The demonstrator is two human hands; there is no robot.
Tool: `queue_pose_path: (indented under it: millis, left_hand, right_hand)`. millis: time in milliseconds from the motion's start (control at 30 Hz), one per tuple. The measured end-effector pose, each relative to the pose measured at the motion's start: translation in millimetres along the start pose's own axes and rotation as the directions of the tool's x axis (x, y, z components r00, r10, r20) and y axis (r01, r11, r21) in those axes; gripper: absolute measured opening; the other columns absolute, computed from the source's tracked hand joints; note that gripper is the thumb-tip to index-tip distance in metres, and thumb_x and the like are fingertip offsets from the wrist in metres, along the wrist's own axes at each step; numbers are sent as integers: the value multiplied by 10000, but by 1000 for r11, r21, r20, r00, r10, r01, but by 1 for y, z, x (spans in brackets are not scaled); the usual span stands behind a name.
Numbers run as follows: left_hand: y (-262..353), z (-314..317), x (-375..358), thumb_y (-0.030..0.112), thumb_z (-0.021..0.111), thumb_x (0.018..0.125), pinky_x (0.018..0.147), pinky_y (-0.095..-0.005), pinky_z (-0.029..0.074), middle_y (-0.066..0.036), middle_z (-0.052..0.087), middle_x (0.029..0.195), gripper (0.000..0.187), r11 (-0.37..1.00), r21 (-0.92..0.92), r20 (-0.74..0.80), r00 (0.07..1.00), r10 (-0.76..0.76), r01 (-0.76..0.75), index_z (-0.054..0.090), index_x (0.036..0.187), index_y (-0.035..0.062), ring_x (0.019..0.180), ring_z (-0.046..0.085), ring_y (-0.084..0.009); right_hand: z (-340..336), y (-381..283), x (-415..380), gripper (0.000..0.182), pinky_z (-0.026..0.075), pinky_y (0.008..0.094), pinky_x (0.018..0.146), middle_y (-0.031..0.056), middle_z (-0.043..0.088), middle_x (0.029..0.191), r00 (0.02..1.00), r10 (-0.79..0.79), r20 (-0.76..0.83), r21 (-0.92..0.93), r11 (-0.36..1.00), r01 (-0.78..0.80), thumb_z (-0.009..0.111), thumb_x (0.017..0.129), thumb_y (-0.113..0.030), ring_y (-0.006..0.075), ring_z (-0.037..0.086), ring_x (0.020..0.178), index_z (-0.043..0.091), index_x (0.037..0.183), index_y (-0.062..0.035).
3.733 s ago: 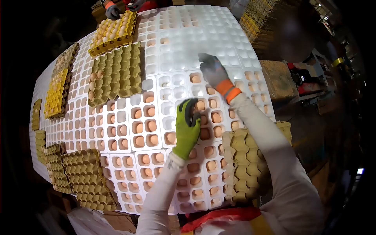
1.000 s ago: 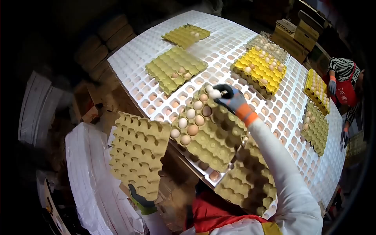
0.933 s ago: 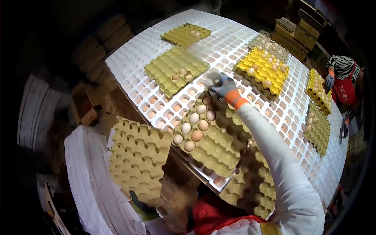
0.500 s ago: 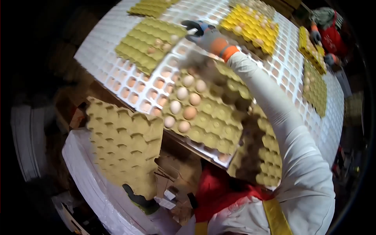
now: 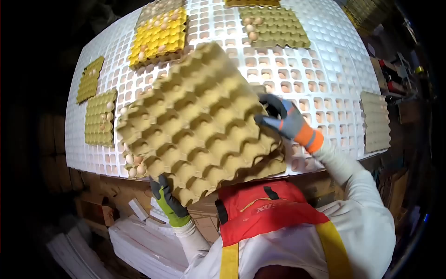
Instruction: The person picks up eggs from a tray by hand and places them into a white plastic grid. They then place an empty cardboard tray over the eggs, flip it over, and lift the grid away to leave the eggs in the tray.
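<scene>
A cardboard egg tray (image 5: 195, 125) is held tilted over the near edge of the table, its bumpy face towards me and its far end blurred. My left hand (image 5: 170, 201), in a green and black glove, grips its lower left corner. Wearing a grey and orange glove, my right hand (image 5: 285, 118) has its thumb and fingers bent around the tray's right edge. Beneath lies more cardboard tray (image 5: 267, 168), mostly hidden. A few eggs (image 5: 134, 163) show by the held tray's left side.
White egg-filled trays (image 5: 320, 88) cover the table. On them stand a yellow tray (image 5: 160, 35) with eggs, an olive tray (image 5: 281, 28) and another olive tray (image 5: 100, 118). A grey tray (image 5: 375, 122) lies at the right edge. White wrapped material (image 5: 139, 244) is below left.
The view has swung round. My left hand has brought the egg tray up from beside the table to over it. My right hand has come back from across the table to the tray's edge.
</scene>
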State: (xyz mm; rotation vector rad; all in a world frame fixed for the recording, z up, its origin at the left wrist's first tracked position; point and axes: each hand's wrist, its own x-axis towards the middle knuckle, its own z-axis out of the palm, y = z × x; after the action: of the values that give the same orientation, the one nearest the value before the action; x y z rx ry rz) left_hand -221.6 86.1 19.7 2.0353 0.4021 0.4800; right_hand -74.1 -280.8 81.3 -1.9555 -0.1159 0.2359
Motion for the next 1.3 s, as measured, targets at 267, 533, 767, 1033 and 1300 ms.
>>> queue_pose_path:
  millis: [267, 533, 767, 1033, 1300]
  left_hand:
    - [42, 52, -15, 27, 718, 875, 705, -180, 436, 12, 598, 955, 477, 948, -176, 176, 956, -235, 265, 573, 1308, -111, 777, 518, -63]
    - [90, 42, -108, 101, 701, 910, 912, -265, 493, -62, 655, 1195, 454, 887, -156, 441, 834, -331, 435, 551, 1312, -46, 1040, 599, -114]
    - [112, 83, -133, 246, 646, 977, 580, -219, 454, 40, 569, 919, 377, 809, -314, 272, 864, -424, 497, 557, 1302, 78, 704, 510, -55]
    - [82, 144, -132, 163, 591, 1015, 760, -362, 616, 14, 546, 862, 128, 546, -621, 308, 816, -489, 562, 510, 1071, 81, 767, 590, -104]
    - [93, 144, -137, 172, 596, 1012, 539, -245, 496, 32, 482, 801, 129, 711, -323, 232, 781, -580, 624, 498, 1028, 88, 645, 512, -77]
  right_hand:
    - [-12, 70, -142, 547, 541, 327, 843, 132, 690, 1075, 954, 23, -299, 10, 1000, -21, 820, 827, -255, 245, 677, 948, 580, 1254, -12]
    - [-63, 121, -161, 521, 532, 304, 868, 136, 680, 1173, 994, 66, -92, 124, 991, -54, 746, 858, -57, 196, 663, 1008, 526, 1318, 49]
    - [-111, 19, -30, 479, 489, 313, 981, 48, 610, 1284, 847, -418, -327, 64, 885, 461, 667, 914, -54, 160, 621, 1064, 545, 1377, -64]
    - [-81, 74, -75, 310, 513, 270, 928, 59, 679, 1175, 927, -18, -374, 456, 867, 201, 628, 966, -38, 126, 636, 1047, 615, 1274, -7]
    - [-101, 128, -153, 255, 528, 271, 850, 70, 699, 1107, 867, 180, -466, 473, 878, 72, 588, 988, -84, 129, 653, 958, 639, 1223, 0]
